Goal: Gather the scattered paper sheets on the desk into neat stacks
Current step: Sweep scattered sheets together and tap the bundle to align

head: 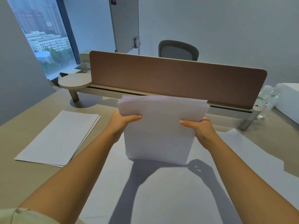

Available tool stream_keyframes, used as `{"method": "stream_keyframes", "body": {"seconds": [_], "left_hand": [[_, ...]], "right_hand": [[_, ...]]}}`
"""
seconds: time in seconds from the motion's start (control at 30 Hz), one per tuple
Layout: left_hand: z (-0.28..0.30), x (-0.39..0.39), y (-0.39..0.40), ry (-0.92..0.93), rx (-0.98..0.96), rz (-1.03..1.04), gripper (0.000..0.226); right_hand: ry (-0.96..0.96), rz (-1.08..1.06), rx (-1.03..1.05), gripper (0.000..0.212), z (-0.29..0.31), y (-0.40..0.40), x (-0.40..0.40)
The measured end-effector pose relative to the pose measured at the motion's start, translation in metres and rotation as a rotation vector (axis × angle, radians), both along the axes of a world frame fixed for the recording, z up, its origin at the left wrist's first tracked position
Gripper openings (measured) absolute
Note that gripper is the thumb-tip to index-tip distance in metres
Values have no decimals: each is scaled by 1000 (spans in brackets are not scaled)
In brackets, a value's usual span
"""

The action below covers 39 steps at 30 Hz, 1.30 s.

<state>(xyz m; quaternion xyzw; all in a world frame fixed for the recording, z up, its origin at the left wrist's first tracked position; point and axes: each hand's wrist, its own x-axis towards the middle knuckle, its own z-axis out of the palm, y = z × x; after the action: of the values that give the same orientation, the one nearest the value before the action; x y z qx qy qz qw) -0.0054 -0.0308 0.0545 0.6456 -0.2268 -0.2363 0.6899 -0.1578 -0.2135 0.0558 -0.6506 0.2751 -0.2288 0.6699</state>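
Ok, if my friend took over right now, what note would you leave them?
Left hand and right hand each grip a side of the held bundle, stood upright with its bottom edge on the loose sheets lying on the desk.
Done: one flat stack lies to the left.
Left: square the bundle's uneven top edge, lay it down, then gather the sheets underneath.

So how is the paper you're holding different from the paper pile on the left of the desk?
The held bundle stands upright on its bottom edge, gripped by the left hand and right hand; the left stack lies flat, untouched. The held bundle looks thicker, and its top edges fan out unevenly, while the left stack's edges sit nearly flush. Both are plain white sheets.
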Motion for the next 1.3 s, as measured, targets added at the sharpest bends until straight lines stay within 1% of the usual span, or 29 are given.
{"method": "stream_keyframes", "body": {"seconds": [0.1,0.2,0.27,0.37,0.4,0.5,0.6,0.7,0.77,0.83,0.9,1.03,1.1,1.13,1.2,1.27,1.3], "left_hand": [[-24,6,1,24,69,-19,45],[-58,4,0,112,146,4,61],[-72,1,-3,154,154,8,71],[-75,2,-9,151,144,20,78],[-73,5,-11,148,131,23,77],[-64,8,-13,156,73,-12,67],[-67,9,-9,137,80,-16,56],[-67,10,-6,111,80,10,57],[-59,12,-6,82,70,-36,58],[-48,13,-9,58,65,-76,50],[-39,11,-15,43,49,-76,44],[-25,5,-25,36,38,-44,47],[-25,5,-25,50,36,-44,52],[-28,4,-23,62,38,-45,56],[-42,0,-20,102,76,-38,62],[-66,-8,-17,181,119,-15,63],[-79,-13,-16,225,126,-6,65]], "right_hand": [[43,43,11,20,-15,-2,-6],[114,34,46,23,-41,-3,-7],[148,3,60,22,-55,-1,-3],[119,-42,95,26,-58,0,6],[101,-47,98,28,-54,-1,9],[59,-38,73,23,-43,-10,9],[68,-42,86,25,-48,-10,2],[105,-25,84,25,-57,-4,-1],[91,-26,68,27,-53,-5,2],[69,-14,49,29,-44,-6,6],[48,-3,45,28,-35,-5,9],[42,-31,66,23,-24,-9,9],[55,-24,59,25,-21,-16,5],[66,-11,58,22,-23,-20,2],[109,8,77,20,-36,-25,-6],[171,4,123,20,-59,-25,-11],[194,-3,146,23,-70,-24,-12]]}}
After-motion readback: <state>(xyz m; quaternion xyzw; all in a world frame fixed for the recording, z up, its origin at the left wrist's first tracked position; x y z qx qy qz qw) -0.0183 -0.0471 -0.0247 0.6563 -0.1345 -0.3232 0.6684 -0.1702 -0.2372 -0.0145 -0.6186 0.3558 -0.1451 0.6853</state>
